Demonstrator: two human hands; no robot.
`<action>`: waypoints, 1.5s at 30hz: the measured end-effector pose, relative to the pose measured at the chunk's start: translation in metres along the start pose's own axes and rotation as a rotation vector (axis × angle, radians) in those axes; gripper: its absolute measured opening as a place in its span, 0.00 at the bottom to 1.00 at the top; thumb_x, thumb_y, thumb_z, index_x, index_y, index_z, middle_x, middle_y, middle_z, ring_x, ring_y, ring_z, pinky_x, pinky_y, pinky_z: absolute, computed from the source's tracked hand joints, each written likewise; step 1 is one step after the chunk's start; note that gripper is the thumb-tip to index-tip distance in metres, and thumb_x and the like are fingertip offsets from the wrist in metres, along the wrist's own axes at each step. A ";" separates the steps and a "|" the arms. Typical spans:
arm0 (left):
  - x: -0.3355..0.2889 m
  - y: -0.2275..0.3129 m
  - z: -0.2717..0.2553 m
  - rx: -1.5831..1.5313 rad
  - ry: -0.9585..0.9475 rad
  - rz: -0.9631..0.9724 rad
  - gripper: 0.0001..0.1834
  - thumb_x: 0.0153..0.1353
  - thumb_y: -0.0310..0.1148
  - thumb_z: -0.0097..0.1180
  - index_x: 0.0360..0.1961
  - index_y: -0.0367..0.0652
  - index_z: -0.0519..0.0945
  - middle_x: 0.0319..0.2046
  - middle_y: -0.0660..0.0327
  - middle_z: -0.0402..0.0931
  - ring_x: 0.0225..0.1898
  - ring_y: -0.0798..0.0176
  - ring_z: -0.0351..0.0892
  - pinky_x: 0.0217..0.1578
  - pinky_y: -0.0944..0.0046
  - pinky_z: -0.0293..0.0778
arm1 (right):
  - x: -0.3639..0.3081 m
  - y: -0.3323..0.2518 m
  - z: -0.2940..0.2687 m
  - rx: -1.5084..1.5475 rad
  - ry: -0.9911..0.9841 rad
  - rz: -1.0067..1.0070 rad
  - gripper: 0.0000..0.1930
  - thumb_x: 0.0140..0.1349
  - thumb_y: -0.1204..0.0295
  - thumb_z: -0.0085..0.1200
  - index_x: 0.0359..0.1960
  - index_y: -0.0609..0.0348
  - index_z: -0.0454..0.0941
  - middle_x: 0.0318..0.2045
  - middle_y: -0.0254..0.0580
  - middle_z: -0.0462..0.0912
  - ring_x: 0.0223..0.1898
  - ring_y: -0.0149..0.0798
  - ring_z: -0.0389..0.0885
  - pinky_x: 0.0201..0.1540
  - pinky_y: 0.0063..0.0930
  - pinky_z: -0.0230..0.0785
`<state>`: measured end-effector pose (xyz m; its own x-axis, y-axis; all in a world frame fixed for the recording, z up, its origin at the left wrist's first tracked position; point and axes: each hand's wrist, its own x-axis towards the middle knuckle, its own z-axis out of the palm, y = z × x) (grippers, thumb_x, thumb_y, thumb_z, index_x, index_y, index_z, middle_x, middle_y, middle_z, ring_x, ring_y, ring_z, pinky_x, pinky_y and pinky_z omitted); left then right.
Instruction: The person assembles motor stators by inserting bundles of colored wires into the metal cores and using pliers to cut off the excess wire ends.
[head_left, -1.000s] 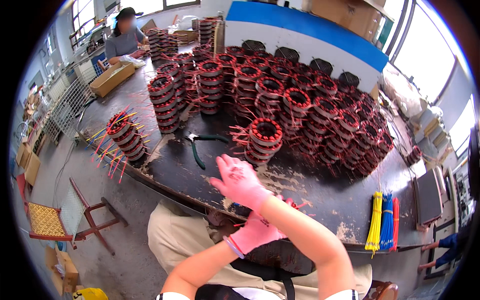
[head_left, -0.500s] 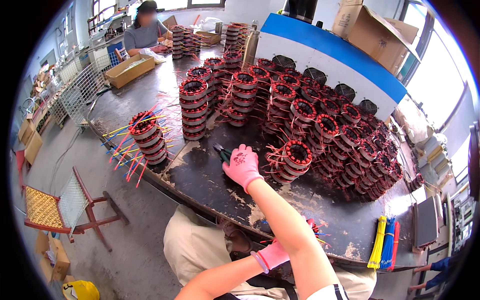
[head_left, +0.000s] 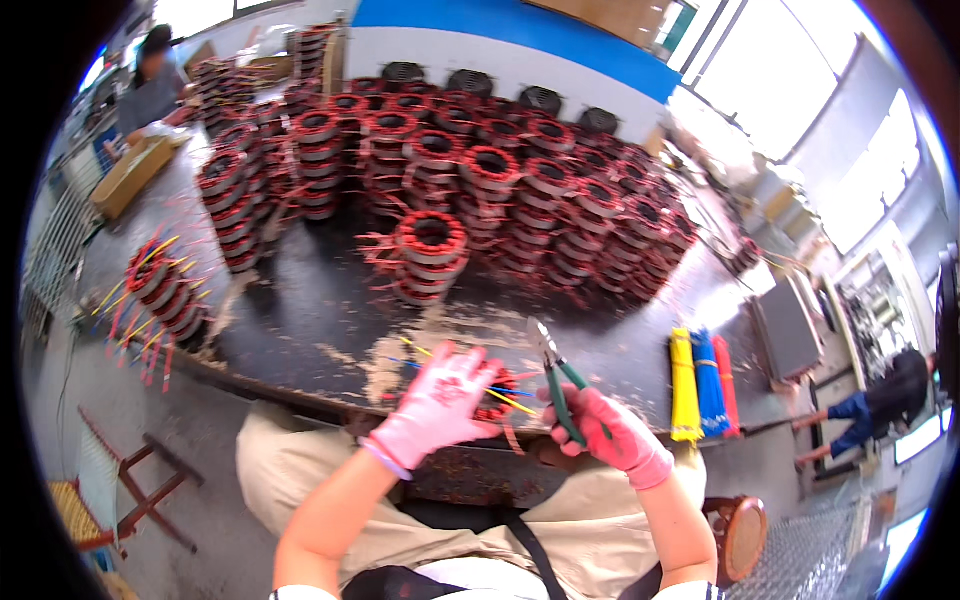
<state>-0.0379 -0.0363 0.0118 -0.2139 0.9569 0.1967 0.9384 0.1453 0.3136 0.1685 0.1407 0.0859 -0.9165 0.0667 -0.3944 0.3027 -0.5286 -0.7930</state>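
Observation:
My left hand (head_left: 440, 398), in a pink glove, is closed on a motor stator (head_left: 497, 402) at the table's front edge. Yellow, blue and red leads stick out of this stator; the glove covers much of it. Just to its right, my right hand (head_left: 612, 432), also gloved in pink, grips green-handled pliers (head_left: 553, 385). Their handles are spread and the metal jaws point up and away from me, over the table. A short stack of red-wound stators (head_left: 432, 262) stands beyond my left hand.
Many stacked stators (head_left: 545, 205) fill the back of the table (head_left: 300, 310). Another stack with coloured leads (head_left: 165, 290) stands at the left edge. Yellow, blue and red wire bundles (head_left: 712, 385) lie at the right. A person (head_left: 150, 95) sits at the far left.
My right hand has come back from the table's left part, bringing the pliers to the front edge. My arms are no longer crossed. The view has turned to the right.

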 end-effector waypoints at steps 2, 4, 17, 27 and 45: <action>0.002 -0.014 0.002 -0.032 0.016 0.041 0.51 0.49 0.62 0.68 0.70 0.46 0.69 0.67 0.43 0.65 0.71 0.40 0.61 0.75 0.44 0.48 | -0.021 0.012 -0.026 -0.013 0.041 0.065 0.26 0.76 0.56 0.47 0.68 0.60 0.65 0.50 0.40 0.79 0.46 0.33 0.82 0.48 0.31 0.80; 0.006 -0.016 -0.011 -0.042 -0.019 0.041 0.51 0.46 0.59 0.72 0.70 0.50 0.70 0.69 0.44 0.63 0.71 0.40 0.60 0.75 0.43 0.48 | -0.031 0.030 -0.041 0.021 0.054 0.104 0.24 0.75 0.60 0.49 0.66 0.61 0.66 0.52 0.44 0.79 0.49 0.38 0.82 0.55 0.40 0.79; 0.017 -0.017 -0.019 -0.072 -0.063 0.088 0.49 0.41 0.51 0.76 0.67 0.49 0.74 0.64 0.53 0.69 0.66 0.37 0.64 0.71 0.43 0.57 | -0.004 0.062 -0.071 0.029 0.026 0.287 0.25 0.78 0.54 0.44 0.64 0.60 0.68 0.50 0.48 0.80 0.48 0.42 0.83 0.53 0.42 0.80; 0.019 -0.021 -0.014 -0.095 -0.056 0.120 0.51 0.39 0.53 0.77 0.67 0.49 0.73 0.64 0.51 0.68 0.66 0.34 0.64 0.70 0.41 0.59 | 0.000 0.050 -0.065 -0.069 0.066 0.252 0.29 0.72 0.45 0.49 0.55 0.61 0.72 0.45 0.44 0.80 0.42 0.37 0.83 0.46 0.35 0.81; 0.010 -0.012 -0.011 0.049 0.024 -0.090 0.52 0.40 0.54 0.77 0.65 0.39 0.72 0.65 0.47 0.68 0.65 0.36 0.66 0.67 0.44 0.64 | -0.004 0.037 -0.080 -0.017 0.056 0.284 0.25 0.77 0.54 0.43 0.63 0.62 0.69 0.49 0.48 0.81 0.46 0.40 0.83 0.51 0.39 0.80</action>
<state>-0.0539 -0.0314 0.0200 -0.3036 0.9333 0.1920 0.9271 0.2429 0.2854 0.2044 0.1888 0.0207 -0.7787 -0.0356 -0.6264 0.5502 -0.5185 -0.6546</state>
